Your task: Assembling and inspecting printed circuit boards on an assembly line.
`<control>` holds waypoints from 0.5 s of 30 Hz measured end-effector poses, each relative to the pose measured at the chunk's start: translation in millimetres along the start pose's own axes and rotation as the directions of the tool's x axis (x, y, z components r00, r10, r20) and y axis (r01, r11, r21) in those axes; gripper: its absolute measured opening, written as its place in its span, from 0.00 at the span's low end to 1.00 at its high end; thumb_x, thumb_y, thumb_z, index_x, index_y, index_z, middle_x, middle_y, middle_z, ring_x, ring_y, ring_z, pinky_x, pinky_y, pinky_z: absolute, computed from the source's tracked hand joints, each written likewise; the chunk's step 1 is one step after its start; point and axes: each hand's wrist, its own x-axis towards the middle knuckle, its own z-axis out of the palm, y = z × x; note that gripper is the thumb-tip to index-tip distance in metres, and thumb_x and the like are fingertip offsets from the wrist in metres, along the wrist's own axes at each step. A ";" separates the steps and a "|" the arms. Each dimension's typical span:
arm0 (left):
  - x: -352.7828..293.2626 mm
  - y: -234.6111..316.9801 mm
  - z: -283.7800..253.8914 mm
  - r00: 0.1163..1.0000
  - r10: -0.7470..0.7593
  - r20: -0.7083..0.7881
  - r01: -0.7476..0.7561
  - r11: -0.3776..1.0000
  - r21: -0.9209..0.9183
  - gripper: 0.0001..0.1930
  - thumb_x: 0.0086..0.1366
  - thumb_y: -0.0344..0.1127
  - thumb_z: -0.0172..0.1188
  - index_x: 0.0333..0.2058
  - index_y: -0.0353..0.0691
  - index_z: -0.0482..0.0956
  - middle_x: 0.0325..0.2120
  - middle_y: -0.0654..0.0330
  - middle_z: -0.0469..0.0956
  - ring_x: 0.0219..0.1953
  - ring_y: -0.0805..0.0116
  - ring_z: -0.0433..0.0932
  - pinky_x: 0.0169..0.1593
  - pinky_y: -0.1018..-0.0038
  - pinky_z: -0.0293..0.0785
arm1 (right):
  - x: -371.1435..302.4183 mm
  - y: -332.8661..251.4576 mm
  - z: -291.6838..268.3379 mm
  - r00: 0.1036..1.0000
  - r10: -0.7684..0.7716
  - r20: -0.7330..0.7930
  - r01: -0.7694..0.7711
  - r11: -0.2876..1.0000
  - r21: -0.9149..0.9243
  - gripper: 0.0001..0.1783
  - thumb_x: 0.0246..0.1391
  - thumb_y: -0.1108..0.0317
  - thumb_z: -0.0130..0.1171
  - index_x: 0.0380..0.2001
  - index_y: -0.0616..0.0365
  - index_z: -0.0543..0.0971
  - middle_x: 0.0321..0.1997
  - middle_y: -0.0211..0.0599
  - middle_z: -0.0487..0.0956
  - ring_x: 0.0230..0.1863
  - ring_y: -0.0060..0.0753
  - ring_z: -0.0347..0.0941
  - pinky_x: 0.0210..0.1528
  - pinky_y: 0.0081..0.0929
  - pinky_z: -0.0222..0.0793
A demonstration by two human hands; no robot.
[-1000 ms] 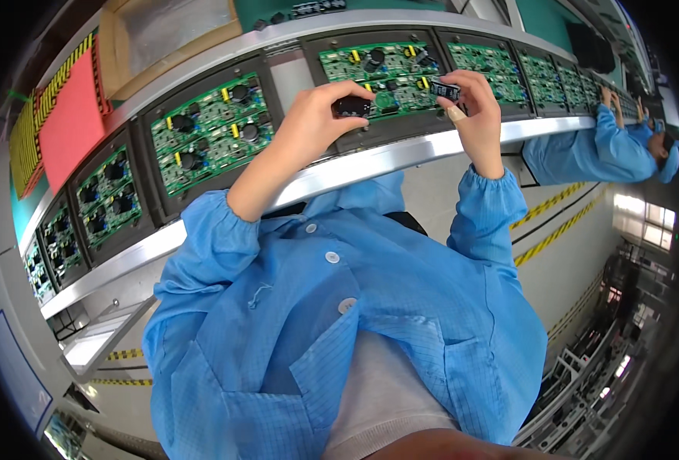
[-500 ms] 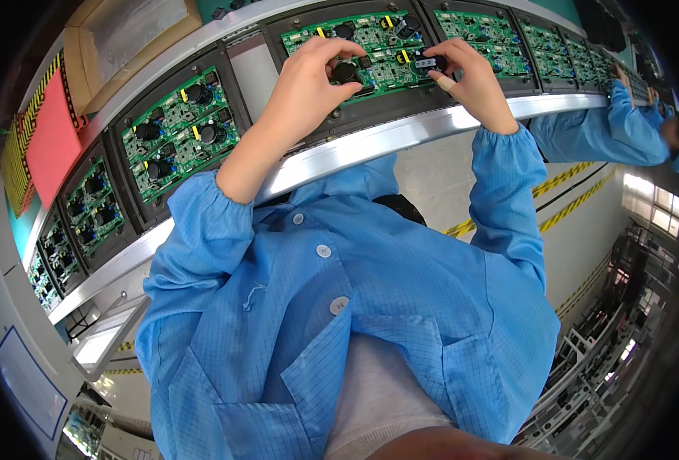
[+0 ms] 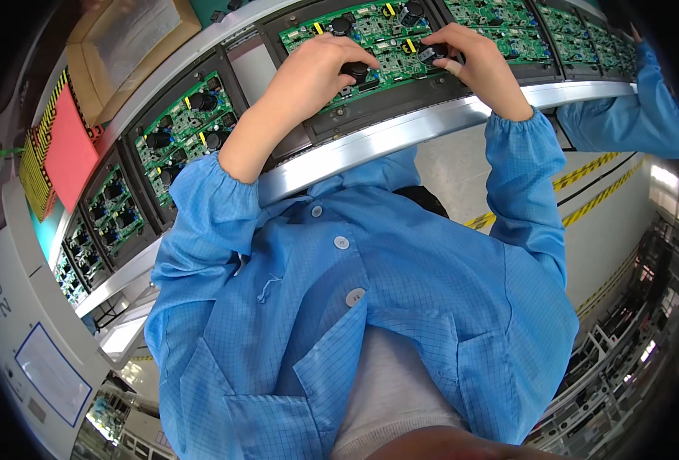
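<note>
Both my hands work over a green circuit board [image 3: 389, 70] set in a black carrier on the line. My left hand [image 3: 309, 74] has its fingers curled round a black round capacitor [image 3: 356, 72] at the board's near left; its thumb is mostly hidden. At the board's right side, my right hand [image 3: 483, 67] pinches another dark capacitor [image 3: 430, 54] between index finger and thumb. That capacitor shows a greyish end and touches or nearly touches the board; I cannot tell which. Yellow-banded parts and more black capacitors stand on the board's far half.
A metal rail [image 3: 385, 146] runs along the near edge. More filled carriers [image 3: 182, 126] line up left and right. Beyond lie a cardboard box [image 3: 128, 54] and a red sheet [image 3: 71, 149]. Another person's blue sleeve [image 3: 623, 123] is at the right, a white machine [image 3: 25, 307] at the left.
The view has shifted a little. My left fingers have closed further over their capacitor, and my right hand has turned slightly with its own. At the right, the other person's arm has risen.
</note>
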 end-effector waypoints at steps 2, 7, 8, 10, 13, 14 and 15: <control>3.1 -3.7 -0.6 0.991 0.135 0.022 -0.137 0.972 0.192 0.19 0.52 0.20 0.68 0.44 0.43 0.85 0.45 0.57 0.83 0.47 0.53 0.81 0.51 0.63 0.81 | 0.2 -0.9 4.0 0.999 -0.040 -0.037 0.040 0.999 -0.012 0.21 0.50 0.78 0.69 0.49 0.57 0.80 0.44 0.37 0.79 0.38 0.39 0.76 0.42 0.36 0.74; 6.5 -2.6 3.1 0.984 0.161 0.073 -0.174 0.959 0.224 0.16 0.54 0.22 0.67 0.42 0.42 0.83 0.44 0.59 0.82 0.48 0.52 0.80 0.52 0.62 0.80 | -2.1 -4.0 8.7 0.996 -0.061 -0.066 0.056 0.995 -0.084 0.21 0.51 0.77 0.69 0.49 0.56 0.80 0.46 0.36 0.79 0.41 0.42 0.78 0.42 0.36 0.75; 5.9 -2.5 3.3 0.984 0.165 0.067 -0.176 0.957 0.229 0.15 0.55 0.23 0.67 0.42 0.41 0.83 0.43 0.59 0.82 0.47 0.52 0.81 0.51 0.62 0.80 | -2.9 -1.7 9.4 0.996 -0.054 -0.076 0.048 0.996 -0.076 0.20 0.51 0.77 0.69 0.49 0.56 0.80 0.46 0.36 0.79 0.41 0.42 0.78 0.42 0.36 0.75; 3.0 2.7 2.6 0.988 0.142 0.059 -0.152 0.966 0.207 0.14 0.56 0.24 0.67 0.42 0.41 0.83 0.42 0.59 0.82 0.47 0.52 0.80 0.52 0.62 0.79 | -3.7 0.2 9.7 0.995 -0.043 -0.086 0.037 0.997 -0.068 0.20 0.52 0.76 0.69 0.49 0.56 0.80 0.47 0.36 0.79 0.41 0.42 0.78 0.41 0.35 0.75; 2.3 1.7 4.7 0.991 0.127 0.039 -0.132 0.969 0.209 0.13 0.57 0.25 0.68 0.42 0.41 0.83 0.41 0.57 0.82 0.46 0.52 0.81 0.52 0.61 0.79 | 0.0 -3.5 10.0 0.992 -0.090 -0.091 0.085 0.995 -0.049 0.20 0.51 0.76 0.69 0.49 0.56 0.80 0.45 0.36 0.78 0.39 0.40 0.77 0.40 0.35 0.75; 2.8 0.6 5.8 0.990 0.139 0.032 -0.142 0.962 0.231 0.13 0.57 0.26 0.68 0.42 0.41 0.83 0.40 0.56 0.82 0.46 0.52 0.81 0.52 0.61 0.79 | -0.9 -5.6 9.1 0.998 -0.030 -0.061 0.028 0.999 -0.028 0.20 0.51 0.76 0.69 0.49 0.56 0.80 0.43 0.35 0.77 0.37 0.39 0.76 0.40 0.36 0.74; 4.2 1.8 5.2 0.990 0.136 0.037 -0.141 0.962 0.232 0.13 0.57 0.26 0.68 0.42 0.41 0.83 0.40 0.56 0.82 0.46 0.52 0.81 0.52 0.61 0.79 | -2.0 -6.9 9.2 0.999 0.035 -0.032 -0.035 0.999 -0.008 0.20 0.51 0.75 0.69 0.49 0.56 0.80 0.42 0.35 0.77 0.36 0.39 0.75 0.39 0.36 0.74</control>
